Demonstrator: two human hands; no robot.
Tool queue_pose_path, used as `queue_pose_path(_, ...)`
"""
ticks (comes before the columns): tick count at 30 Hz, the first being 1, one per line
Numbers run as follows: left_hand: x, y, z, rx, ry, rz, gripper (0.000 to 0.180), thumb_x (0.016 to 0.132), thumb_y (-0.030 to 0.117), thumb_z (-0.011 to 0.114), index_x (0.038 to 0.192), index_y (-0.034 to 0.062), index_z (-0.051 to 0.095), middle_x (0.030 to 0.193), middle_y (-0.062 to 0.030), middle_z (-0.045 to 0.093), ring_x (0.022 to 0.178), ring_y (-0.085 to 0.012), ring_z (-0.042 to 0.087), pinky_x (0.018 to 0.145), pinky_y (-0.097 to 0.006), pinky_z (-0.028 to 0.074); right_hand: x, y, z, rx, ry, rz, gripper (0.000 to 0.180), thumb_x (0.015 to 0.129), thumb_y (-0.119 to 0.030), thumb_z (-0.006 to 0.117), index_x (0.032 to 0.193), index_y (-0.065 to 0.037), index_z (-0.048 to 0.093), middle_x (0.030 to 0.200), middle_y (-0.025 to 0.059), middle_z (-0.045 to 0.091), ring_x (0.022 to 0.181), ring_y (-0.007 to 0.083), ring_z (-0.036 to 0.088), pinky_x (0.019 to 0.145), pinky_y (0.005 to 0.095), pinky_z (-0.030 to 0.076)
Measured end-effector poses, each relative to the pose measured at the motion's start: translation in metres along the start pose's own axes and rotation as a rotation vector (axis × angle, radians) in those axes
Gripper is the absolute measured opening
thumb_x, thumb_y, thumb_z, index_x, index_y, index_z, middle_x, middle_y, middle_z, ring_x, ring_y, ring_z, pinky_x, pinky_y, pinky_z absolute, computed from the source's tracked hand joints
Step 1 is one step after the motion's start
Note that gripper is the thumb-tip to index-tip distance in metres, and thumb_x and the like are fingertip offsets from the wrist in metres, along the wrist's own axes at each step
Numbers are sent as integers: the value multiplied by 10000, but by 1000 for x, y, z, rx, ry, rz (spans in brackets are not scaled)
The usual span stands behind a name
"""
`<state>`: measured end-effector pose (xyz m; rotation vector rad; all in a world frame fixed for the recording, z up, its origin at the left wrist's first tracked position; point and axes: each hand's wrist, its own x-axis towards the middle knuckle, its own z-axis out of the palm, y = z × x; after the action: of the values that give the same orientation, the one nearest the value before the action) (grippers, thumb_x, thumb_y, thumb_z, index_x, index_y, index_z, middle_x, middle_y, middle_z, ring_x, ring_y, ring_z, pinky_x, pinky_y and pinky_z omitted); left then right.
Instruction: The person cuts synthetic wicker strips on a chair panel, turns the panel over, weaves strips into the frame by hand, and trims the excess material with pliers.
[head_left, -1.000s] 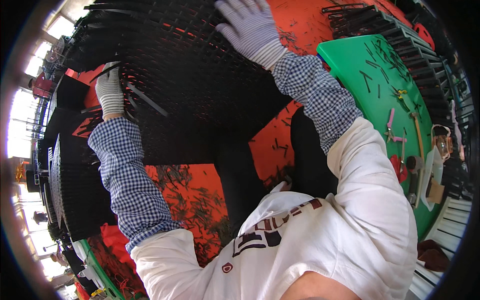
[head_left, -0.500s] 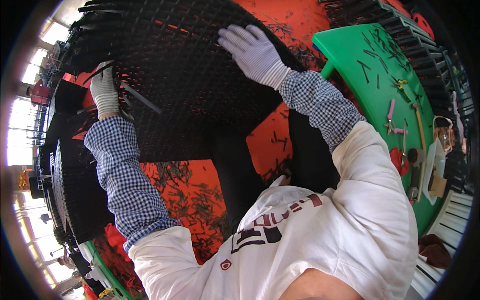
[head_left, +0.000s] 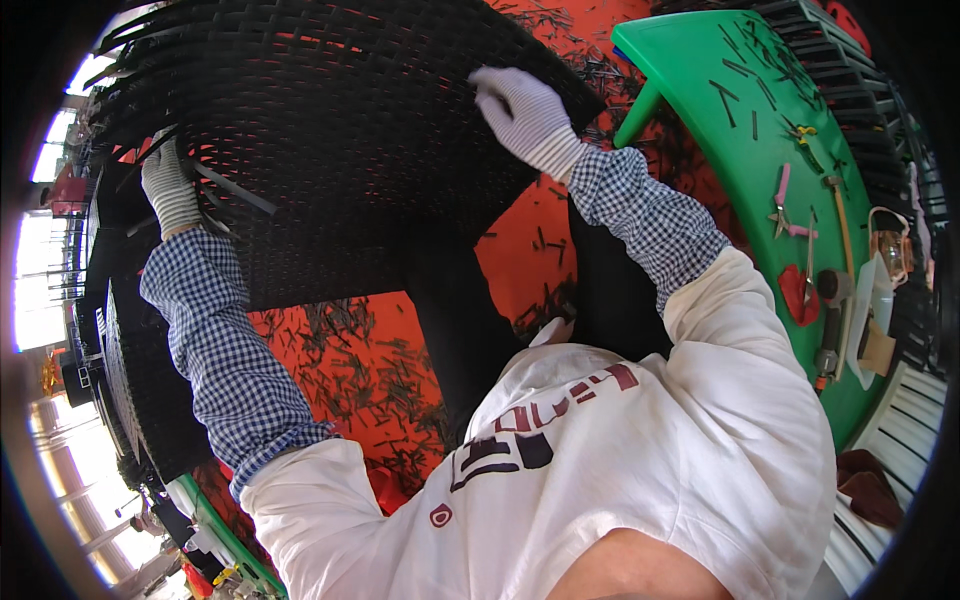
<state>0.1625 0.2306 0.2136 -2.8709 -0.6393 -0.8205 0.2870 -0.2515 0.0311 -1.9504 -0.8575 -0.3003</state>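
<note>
A large black woven panel [head_left: 330, 150] lies across my lap, with loose strips sticking out along its left and far sides. My left hand [head_left: 168, 185], in a pale striped glove, is at the panel's left edge among those strips. Its fingers, partly hidden by strips, seem closed round the edge. Beside it a loose grey-black strip [head_left: 238, 190] slants over the weave. My right hand [head_left: 522, 112], gloved alike, is over the panel's right part, fingers bent and apart from the thumb, with nothing in it. Its fingertips are slightly blurred, and I cannot tell whether they touch the weave.
At the right stands a green table [head_left: 690, 75] bearing black offcuts, yellow-handled pliers [head_left: 805, 145], pink-handled cutters [head_left: 781, 198] and a hammer [head_left: 840, 215]. Black scraps litter the red floor [head_left: 395, 325]. Further woven black pieces [head_left: 150, 390] stand at the left.
My right hand has gone from lying flat with fingers stretched to bent fingers, a little further right. The left hand and panel edge appear further left as the view shifts.
</note>
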Motion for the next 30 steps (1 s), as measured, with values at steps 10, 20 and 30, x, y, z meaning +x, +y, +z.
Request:
queue_pose_path(10, 3, -4, 1, -599, 71, -201, 294, 1001, 193, 580, 1217, 25, 686, 1084, -91, 716, 953, -198, 682, 822, -296, 539, -24, 9, 19, -244, -266, 425, 376, 961, -309, 598, 1255, -82, 654, 1148, 141, 694, 1089, 303, 659, 971, 436, 512)
queue_pose_path(20, 3, -10, 3, -882, 110, -496, 270, 951, 202, 657, 1165, 44, 704, 977, -86, 724, 837, -186, 682, 718, -306, 546, -24, 20, 17, -539, -388, 459, 424, 1013, -390, 512, 1219, -45, 646, 1102, 133, 693, 1040, 285, 664, 1043, 439, 442)
queue_pose_path(30, -33, 65, -22, 456, 19, 284, 321, 884, 122, 667, 1197, 55, 644, 1075, -126, 684, 938, -272, 691, 785, -368, 571, -20, 29, -23, -202, 195, -149, 198, 869, -157, 703, 1060, -112, 727, 990, 130, 723, 947, 326, 682, 847, 446, 527)
